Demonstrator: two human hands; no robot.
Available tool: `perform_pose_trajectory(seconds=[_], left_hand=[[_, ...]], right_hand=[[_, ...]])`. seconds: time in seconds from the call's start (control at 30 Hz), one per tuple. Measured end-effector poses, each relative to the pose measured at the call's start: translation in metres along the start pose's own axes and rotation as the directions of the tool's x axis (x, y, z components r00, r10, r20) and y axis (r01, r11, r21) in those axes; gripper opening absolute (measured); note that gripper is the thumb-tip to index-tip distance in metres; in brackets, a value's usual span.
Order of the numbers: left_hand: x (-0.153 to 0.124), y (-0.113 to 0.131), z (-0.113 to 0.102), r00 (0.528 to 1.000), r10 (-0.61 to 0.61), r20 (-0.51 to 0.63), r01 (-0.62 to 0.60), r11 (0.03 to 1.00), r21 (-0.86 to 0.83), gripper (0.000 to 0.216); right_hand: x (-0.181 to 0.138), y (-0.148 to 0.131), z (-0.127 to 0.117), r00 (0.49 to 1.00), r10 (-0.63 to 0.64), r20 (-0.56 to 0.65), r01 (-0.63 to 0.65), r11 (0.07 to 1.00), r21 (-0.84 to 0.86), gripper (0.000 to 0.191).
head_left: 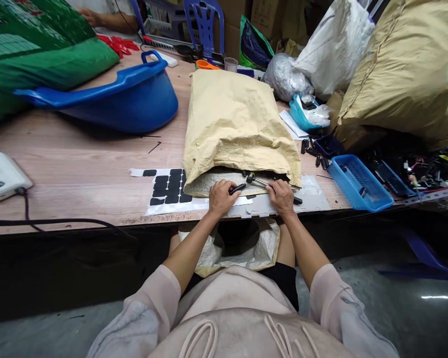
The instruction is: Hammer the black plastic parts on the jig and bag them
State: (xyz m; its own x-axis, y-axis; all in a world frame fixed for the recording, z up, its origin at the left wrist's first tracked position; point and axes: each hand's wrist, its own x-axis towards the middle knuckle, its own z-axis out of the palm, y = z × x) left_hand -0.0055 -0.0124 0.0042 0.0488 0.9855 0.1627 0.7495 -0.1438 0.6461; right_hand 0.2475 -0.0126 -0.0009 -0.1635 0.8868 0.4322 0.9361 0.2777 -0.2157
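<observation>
My left hand [220,197] is closed around a small black rod-like part [237,188] at the table's front edge. My right hand [281,196] grips a thin metal tool with a black end [262,183] that points left toward the black part. Both hands rest at the open mouth of a tan woven sack [235,124] lying on the table. A white sheet with several black adhesive pads [168,188] lies just left of my left hand. An open sack [242,243] sits on my lap under the table edge.
A blue plastic basin [134,97] lies tilted at the back left, beside a green sack [41,54]. A white device with a black cable [2,174] is far left. A blue tray [358,181] and loose black parts lie right. Another person's arm [100,19] shows at the far end.
</observation>
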Motion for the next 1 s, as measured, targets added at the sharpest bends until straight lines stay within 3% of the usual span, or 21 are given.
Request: perform_pose_trajectory(seconds=[0.2, 0.43, 0.67, 1.0], left_hand=[[0.005, 0.003, -0.001, 0.998, -0.038, 0.043, 0.038, 0.999, -0.007, 0.01], [0.004, 0.002, 0.0, 0.999, -0.037, 0.037, 0.037, 0.999, -0.013, 0.009], [0.004, 0.005, -0.001, 0.998, -0.046, 0.037, 0.046, 0.999, -0.008, 0.007], [0.005, 0.005, 0.0, 0.997, -0.056, 0.052, 0.056, 0.998, 0.003, 0.009]], right_hand=[[-0.004, -0.004, -0.003, 0.997, -0.011, -0.075, 0.014, 0.999, 0.031, 0.033], [-0.012, -0.035, -0.024, 0.995, 0.024, -0.096, -0.013, 0.993, 0.119, 0.034], [-0.017, -0.045, -0.028, 0.994, 0.105, -0.023, -0.101, 0.986, 0.132, 0.036], [-0.017, -0.062, -0.03, 0.999, 0.038, 0.016, -0.04, 0.988, 0.151, 0.033]])
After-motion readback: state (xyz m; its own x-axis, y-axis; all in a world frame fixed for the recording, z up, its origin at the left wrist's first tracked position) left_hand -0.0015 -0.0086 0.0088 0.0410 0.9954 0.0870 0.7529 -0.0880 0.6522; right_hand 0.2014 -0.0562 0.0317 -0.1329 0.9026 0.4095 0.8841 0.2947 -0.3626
